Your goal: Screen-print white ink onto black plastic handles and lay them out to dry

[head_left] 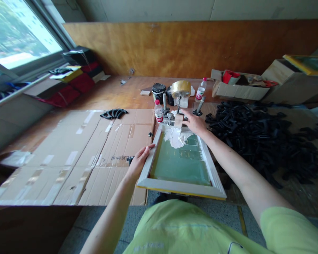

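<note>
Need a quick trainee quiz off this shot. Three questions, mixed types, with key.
1. Multiple choice: what is the left hand touching?
A) the carton
B) the frame
C) the window

2. True or false: most of the white paste lies toward the frame's far end.

3. Count: how many red-capped bottles can be seen standing on the table?

Key: 1. B; 2. True; 3. Two.
</note>
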`<state>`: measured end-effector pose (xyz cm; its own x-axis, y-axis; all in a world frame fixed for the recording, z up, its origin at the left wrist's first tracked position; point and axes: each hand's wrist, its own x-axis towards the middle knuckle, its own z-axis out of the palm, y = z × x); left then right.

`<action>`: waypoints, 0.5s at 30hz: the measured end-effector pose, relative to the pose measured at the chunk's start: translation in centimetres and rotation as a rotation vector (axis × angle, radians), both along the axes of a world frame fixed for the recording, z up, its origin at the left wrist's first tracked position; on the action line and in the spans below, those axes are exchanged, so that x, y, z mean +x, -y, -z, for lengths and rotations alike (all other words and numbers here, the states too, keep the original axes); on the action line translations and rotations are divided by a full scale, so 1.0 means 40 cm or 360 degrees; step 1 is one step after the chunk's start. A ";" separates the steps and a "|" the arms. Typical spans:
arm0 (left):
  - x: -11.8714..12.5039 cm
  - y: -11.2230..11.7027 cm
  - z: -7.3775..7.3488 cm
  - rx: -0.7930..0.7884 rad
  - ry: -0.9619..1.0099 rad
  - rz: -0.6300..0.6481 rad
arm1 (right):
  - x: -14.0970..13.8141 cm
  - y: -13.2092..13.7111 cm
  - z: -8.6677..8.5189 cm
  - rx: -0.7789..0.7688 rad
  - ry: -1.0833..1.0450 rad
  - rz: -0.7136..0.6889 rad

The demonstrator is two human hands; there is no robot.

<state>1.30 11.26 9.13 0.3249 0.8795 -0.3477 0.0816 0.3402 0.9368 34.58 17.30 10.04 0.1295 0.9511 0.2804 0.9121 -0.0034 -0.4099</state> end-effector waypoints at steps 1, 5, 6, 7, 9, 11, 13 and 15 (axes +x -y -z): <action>0.011 -0.013 -0.027 0.0038 0.0053 -0.0033 | 0.036 0.010 0.003 0.0061 -0.0066 0.0118; 0.083 -0.084 -0.116 0.0382 0.0459 -0.0244 | 0.132 0.121 0.083 0.0017 -0.0325 0.0517; 0.103 -0.100 -0.132 0.0435 0.0537 -0.0275 | 0.131 0.152 0.115 -0.0039 -0.0355 0.0516; 0.122 -0.112 -0.142 0.0451 0.0586 -0.0302 | 0.118 0.180 0.146 -0.0088 -0.0368 0.0449; 0.153 -0.115 -0.142 0.0413 0.0636 -0.0417 | 0.065 0.221 0.201 -0.0143 -0.0330 0.0178; 0.175 -0.086 -0.105 0.0293 0.0645 -0.0528 | -0.008 0.245 0.233 -0.0164 -0.0222 -0.0065; 0.191 -0.026 -0.039 -0.0018 0.0545 -0.0409 | -0.090 0.263 0.239 -0.0111 -0.0130 -0.0124; 0.199 0.046 0.038 -0.0431 0.0404 -0.0132 | -0.174 0.287 0.229 0.0031 -0.0123 -0.0058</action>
